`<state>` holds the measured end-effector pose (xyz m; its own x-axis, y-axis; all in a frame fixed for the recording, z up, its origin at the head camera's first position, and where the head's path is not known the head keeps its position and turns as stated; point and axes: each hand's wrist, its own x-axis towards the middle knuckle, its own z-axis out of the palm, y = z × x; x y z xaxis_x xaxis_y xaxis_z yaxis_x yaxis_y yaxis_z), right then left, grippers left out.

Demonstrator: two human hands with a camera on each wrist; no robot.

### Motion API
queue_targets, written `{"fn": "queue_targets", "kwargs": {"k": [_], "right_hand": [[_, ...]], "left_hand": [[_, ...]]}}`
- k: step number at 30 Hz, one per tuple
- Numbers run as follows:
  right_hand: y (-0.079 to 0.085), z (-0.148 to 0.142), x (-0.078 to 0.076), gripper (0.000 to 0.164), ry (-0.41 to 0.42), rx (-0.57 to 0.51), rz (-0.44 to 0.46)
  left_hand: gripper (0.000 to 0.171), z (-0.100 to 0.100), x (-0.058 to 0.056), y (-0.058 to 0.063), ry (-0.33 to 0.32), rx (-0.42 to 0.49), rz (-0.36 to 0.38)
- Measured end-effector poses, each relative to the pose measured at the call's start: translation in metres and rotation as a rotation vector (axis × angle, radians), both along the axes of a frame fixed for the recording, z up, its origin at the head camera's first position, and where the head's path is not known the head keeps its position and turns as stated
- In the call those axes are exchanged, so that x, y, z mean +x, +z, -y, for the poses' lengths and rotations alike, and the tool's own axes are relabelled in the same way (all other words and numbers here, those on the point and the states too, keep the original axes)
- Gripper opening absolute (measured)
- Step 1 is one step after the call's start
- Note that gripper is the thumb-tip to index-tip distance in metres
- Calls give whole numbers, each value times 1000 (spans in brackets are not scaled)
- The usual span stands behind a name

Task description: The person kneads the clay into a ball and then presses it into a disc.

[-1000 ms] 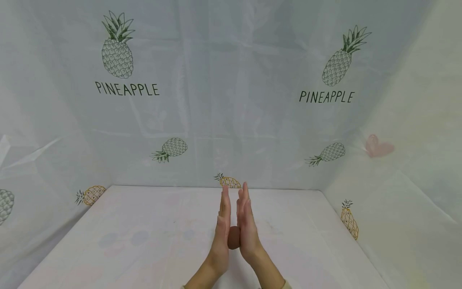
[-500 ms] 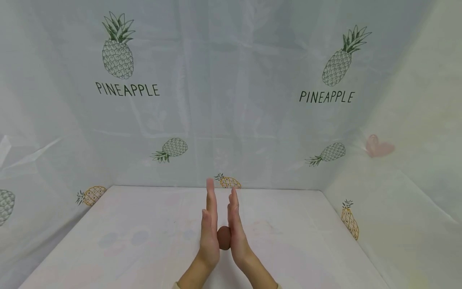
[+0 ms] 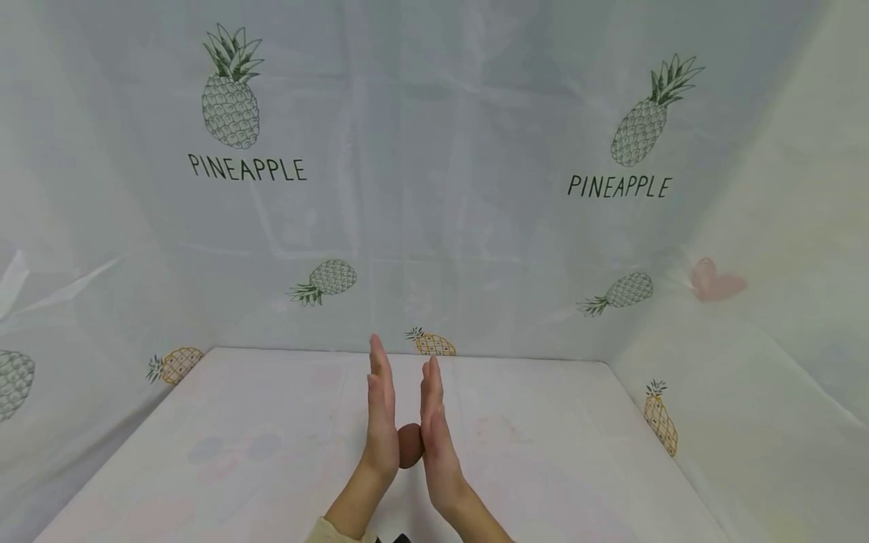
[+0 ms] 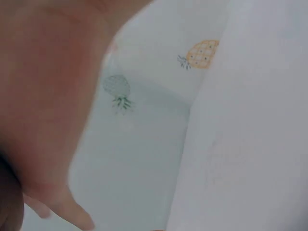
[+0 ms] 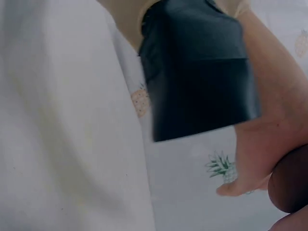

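Observation:
A smooth brown lump, rounded like a ball or egg (image 3: 410, 446), is between two upright palms in the head view; its material cannot be told. My left hand (image 3: 382, 426) presses on its left side, fingers straight and pointing forward and up. Against the other side lies the palm of my right hand (image 3: 437, 449), its fingers also straight. The fingertips stand apart. In the right wrist view the brown lump (image 5: 290, 185) shows at the right edge, against the left hand (image 5: 262, 154). Only a dark part of the lump (image 4: 9, 202) appears in the left wrist view, beside a large blurred palm.
Below the hands is a white table (image 3: 543, 437) with faint coloured prints. A pale curtain (image 3: 462, 196) printed with pineapples encloses its back and sides. A black band-like piece (image 5: 199, 82) sits at the left wrist, near a beige sleeve (image 3: 333, 532).
Both hands and the brown lump have shifted left. The hands slide against each other, and the lump has turned and tilted between the palms. More of the left sleeve shows now.

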<state>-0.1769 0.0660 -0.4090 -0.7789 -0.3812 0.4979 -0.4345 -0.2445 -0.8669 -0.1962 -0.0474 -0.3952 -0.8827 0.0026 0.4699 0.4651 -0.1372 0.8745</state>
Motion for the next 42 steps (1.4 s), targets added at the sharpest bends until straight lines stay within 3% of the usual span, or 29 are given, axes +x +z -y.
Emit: {"fn": "queue_targets", "kwargs": {"k": [6,13,19,32,36,42], "right_hand": [[3,-6,0,58,-32,4,-61],[14,-16,-3,59,-108,-34,-69],[14,-21,-7,58,-155,-43,-60],[16,-42,-23,57,-238,-88,67],[14,-44,-26,57,-197,-99,121],[11,-39,-25,60,-38,-91,222]], "left_hand": [[62,-8,-3,-10,-88,-31,42],[58,-24,4,-16,-179,-67,57],[57,-30,8,-20,-227,-57,79],[55,-44,29,-13,-297,-85,25],[56,-45,34,-13,-299,-99,-6],[59,-41,33,-11,-241,-116,-123]]}}
